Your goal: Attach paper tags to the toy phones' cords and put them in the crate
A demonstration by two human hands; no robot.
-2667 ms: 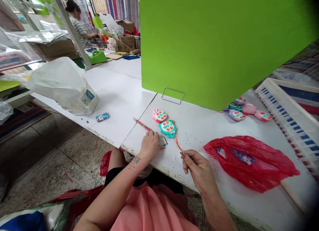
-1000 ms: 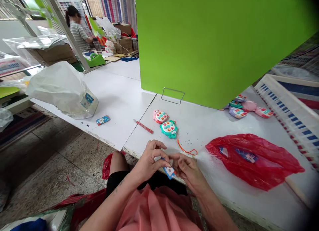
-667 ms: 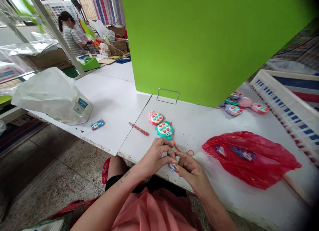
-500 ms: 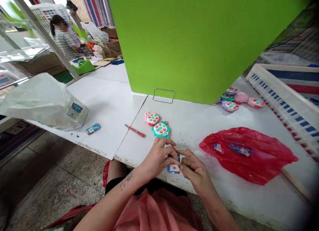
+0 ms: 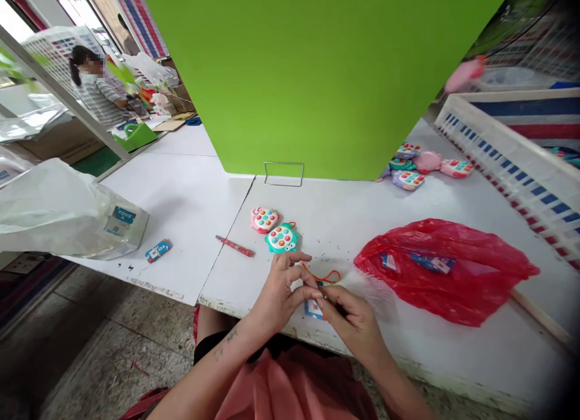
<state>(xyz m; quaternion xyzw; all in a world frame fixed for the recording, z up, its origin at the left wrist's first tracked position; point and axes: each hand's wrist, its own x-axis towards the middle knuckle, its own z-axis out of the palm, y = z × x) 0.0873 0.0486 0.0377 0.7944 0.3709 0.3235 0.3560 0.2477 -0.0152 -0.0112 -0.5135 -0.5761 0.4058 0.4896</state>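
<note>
My left hand (image 5: 290, 290) is closed in a pinch, thumb against forefinger, with its other fingers raised. Against its fingertips, my right hand (image 5: 351, 314) is pinching too. A thin orange cord (image 5: 333, 279) loops out from between them; the exact spot where they grip it is hidden. Under the fingers lies a blue and white card (image 5: 312, 310), partly covered. Just beyond my left hand are a green turtle-shaped toy (image 5: 281, 237) with coloured buttons and a pink one (image 5: 264, 219), touching each other. A red-patterned pen-like tool (image 5: 235, 246) lies to their left.
A red plastic bag (image 5: 453, 299) with cards inside lies at right, near a white crate (image 5: 502, 160). More toys (image 5: 410, 179) sit behind it. A green panel (image 5: 308, 87) stands ahead. At left are a clear bag (image 5: 58, 208) and a card (image 5: 158, 251). A person (image 5: 97, 96) works beyond.
The view has shifted slightly. My right hand has come lower and closer to the left fingertips, and more of the orange loop shows on the table.
</note>
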